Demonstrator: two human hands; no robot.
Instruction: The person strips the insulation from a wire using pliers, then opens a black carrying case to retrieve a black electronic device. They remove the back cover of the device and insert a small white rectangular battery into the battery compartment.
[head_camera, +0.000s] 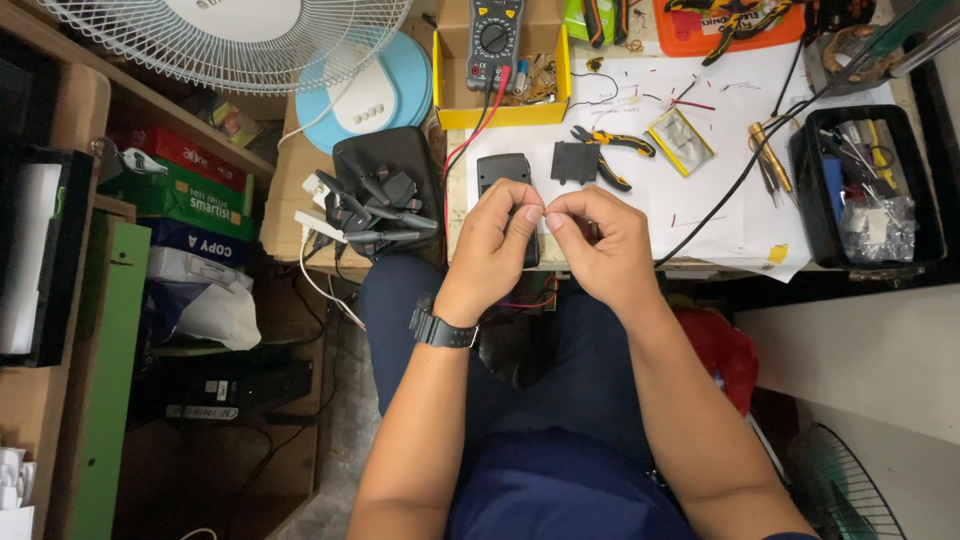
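1. The left hand and right hand meet fingertip to fingertip at the near edge of the bench; each grip is pinched narrow, and what lies between the fingertips is too small to tell.
2. A thin red wire runs just below the hands, over the lap.
3. A dark, rectangular plastic casing lies on the bench, partly hidden behind the left hand.
4. Just beyond the right hand lie a flat black square part and orange-handled pliers.
5. Farther back, a yellow box holds a multimeter.
6. Right of the hands, a black tray holds small tools.
7. Left of the casing sits a folded black drone.
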